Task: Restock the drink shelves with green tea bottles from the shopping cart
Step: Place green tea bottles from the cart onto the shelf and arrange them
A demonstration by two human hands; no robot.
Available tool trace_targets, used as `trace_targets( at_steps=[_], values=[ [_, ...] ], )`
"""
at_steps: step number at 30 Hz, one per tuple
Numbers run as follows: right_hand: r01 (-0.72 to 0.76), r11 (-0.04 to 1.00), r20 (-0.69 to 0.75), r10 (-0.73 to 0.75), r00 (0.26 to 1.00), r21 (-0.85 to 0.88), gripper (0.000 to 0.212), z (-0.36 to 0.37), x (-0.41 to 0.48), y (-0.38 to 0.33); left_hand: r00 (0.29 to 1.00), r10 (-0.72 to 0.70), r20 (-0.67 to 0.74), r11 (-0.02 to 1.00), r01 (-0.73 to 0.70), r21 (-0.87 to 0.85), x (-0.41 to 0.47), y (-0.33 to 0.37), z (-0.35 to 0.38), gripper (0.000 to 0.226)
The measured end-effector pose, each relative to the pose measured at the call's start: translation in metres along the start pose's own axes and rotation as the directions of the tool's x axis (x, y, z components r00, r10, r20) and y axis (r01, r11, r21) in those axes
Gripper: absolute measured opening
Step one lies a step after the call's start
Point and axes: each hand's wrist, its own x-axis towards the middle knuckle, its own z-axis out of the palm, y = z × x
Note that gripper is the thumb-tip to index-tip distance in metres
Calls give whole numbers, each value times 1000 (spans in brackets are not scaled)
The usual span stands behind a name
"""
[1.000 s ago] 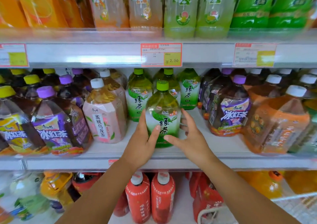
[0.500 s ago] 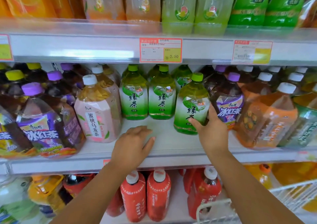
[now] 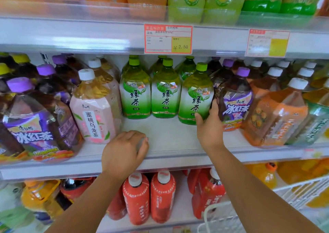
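Three green tea bottles [image 3: 165, 97] are set side by side on the middle shelf [image 3: 169, 140], with more ranked behind them. The rightmost bottle [image 3: 195, 95] is placed slightly nearer than the other two. It is gripped low on its right side by the right hand [image 3: 210, 125], just beside the iced tea bottle [image 3: 235, 102] to the right. The left hand [image 3: 124, 150] is rested on the shelf's near edge, right of the peach oolong bottle [image 3: 94, 108]. The shopping cart [image 3: 302, 188] is seen below at the near right.

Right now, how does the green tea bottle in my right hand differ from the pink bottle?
The green tea bottle has a green cap; the pink bottle, a white one. The right hand holds the green tea bottle; no hand touches the pink bottle. Both stand capped on the same shelf.
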Motion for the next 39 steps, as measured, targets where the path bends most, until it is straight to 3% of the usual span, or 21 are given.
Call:
trace_targets(
  at_steps=[2,9,13,28,34,36,39],
  values=[
    [74,996,37,-76,996,56,73,-1,-7,3,1000,-1,-17,1000,1,-2,0,1,0,34],
    [206,958,150,-178,972,-198,67,-21,-24,-6,995,-7,-99,1000,7,9,0,4,3,34],
    [217,947,261,-153,953,-237,72,-9,-21,-1,996,-10,-93,1000,12,20,-1,5,1,36],
    [119,973,307,-53,950,-198,78,15,20,8,998,-24,-62,999,25,27,-1,5,2,36],
    [146,956,473,-9,881,-253,70,-4,23,5,999,-43,-14,999,43,21,0,5,1,35],
    [183,959,499,-51,865,-219,63,-19,15,0,998,-56,41,998,56,-5,0,5,-2,36],
    [246,969,407,-225,885,0,45,-58,-10,-8,990,-94,101,993,101,-66,1,4,-7,43]
  ],
)
